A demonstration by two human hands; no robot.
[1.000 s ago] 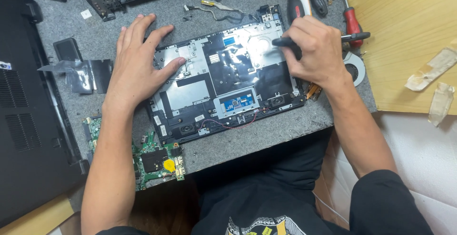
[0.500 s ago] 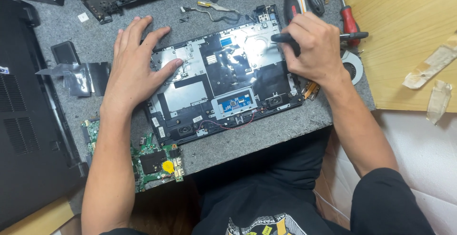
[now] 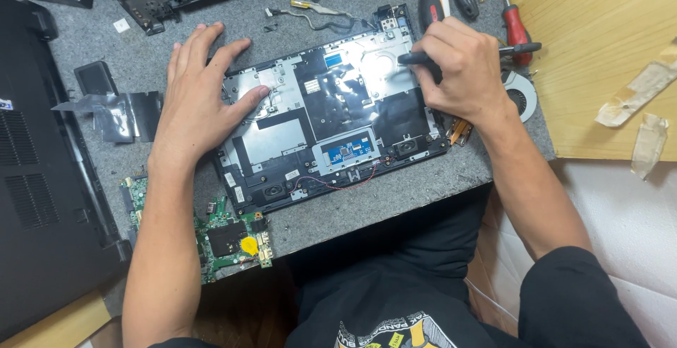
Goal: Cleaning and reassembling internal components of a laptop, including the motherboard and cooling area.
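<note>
Grey and speckled, the bench [image 3: 84, 31] holds an opened laptop shell [image 3: 331, 126] near the middle of the frame, with its long side running from lower left to upper right. The left hand [image 3: 197, 101] lies flat with its fingers spread, pressing on the shell's upper left corner. The right hand [image 3: 458, 69] is curled tight around a black-handled screwdriver [image 3: 518, 48] – the tool lies almost sideways, and its tip end points left onto the shiny metal plate at the shell's upper right. The right hand is the one closer to that spot. A green circuit board [image 3: 226, 239] sits at the lower left, just beside the shell.
</note>
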